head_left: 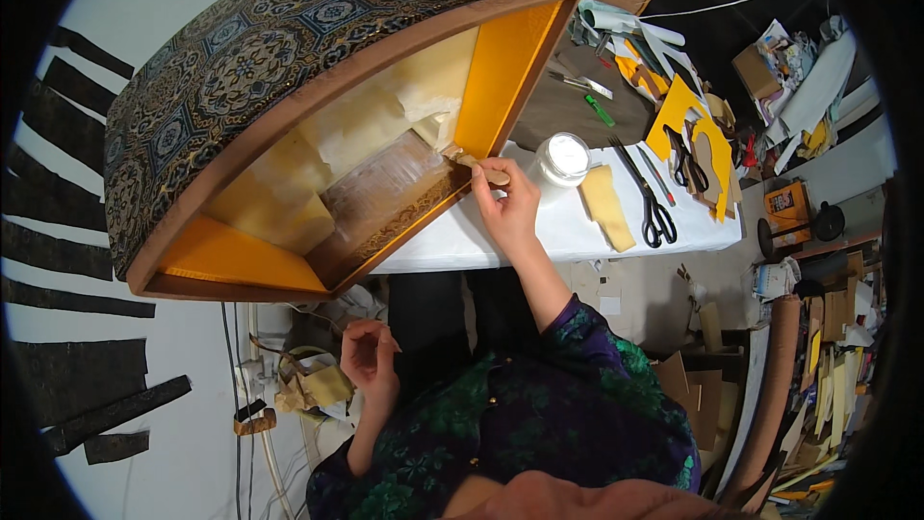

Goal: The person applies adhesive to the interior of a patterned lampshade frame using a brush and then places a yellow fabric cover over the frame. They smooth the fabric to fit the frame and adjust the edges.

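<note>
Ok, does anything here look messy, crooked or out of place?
The brocade-covered box is tipped on its side, opening toward the person, while the right hand works a brush inside. The left hand hangs empty. Scissors and yellow card offcuts clutter the table. Nothing looks spilled.

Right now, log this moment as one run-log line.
right hand: holds brush at inside of brocade-covered box | left hand: empty, off the table | glue jar: open, beside right hand | scissors: on table
</note>
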A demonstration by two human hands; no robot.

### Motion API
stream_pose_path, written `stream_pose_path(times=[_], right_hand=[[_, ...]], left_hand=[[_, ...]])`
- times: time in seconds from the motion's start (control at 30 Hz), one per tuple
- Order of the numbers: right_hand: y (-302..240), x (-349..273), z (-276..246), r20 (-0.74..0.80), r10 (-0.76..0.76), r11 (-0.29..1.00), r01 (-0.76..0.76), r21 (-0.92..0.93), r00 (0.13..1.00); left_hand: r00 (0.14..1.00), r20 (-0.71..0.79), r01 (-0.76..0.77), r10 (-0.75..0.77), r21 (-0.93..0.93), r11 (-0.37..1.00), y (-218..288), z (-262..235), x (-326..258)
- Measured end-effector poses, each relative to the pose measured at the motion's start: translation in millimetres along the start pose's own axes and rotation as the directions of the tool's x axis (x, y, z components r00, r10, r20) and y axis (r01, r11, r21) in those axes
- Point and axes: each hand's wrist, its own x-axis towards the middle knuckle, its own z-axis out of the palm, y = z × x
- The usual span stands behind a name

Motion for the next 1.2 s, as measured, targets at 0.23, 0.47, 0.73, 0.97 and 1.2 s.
stream_pose_path(times=[0.23,0.47,0.73,0.97,1.2], right_hand=[[-5,-3,-7,0.059,0.122,0.991,-0.119,-0.058,0.991],[-12,-2,-9,0.032,0.055,0.997,-0.053,-0.055,0.998],[4,-3,3,0.009,0.076,0.997,-0.076,-0.023,0.997],[6,-5,6,0.020,0.199,0.980,-0.199,0.026,0.980],[-1,-4,10,0.015,0.138,0.988,-0.137,-0.068,0.990]], left_hand=[[1.000,-0.011,-0.008,0.008,-0.019,1.000,-4,0,5],[0.999,-0.023,0.029,-0.029,-0.007,1.000,-5,2,6],[0.999,-0.020,0.026,-0.026,-0.004,1.000,-4,3,6],[1.000,0.001,0.015,-0.015,0.016,1.000,-5,3,5],[1.000,-0.001,0.016,-0.016,0.032,0.999,-3,4,4]])
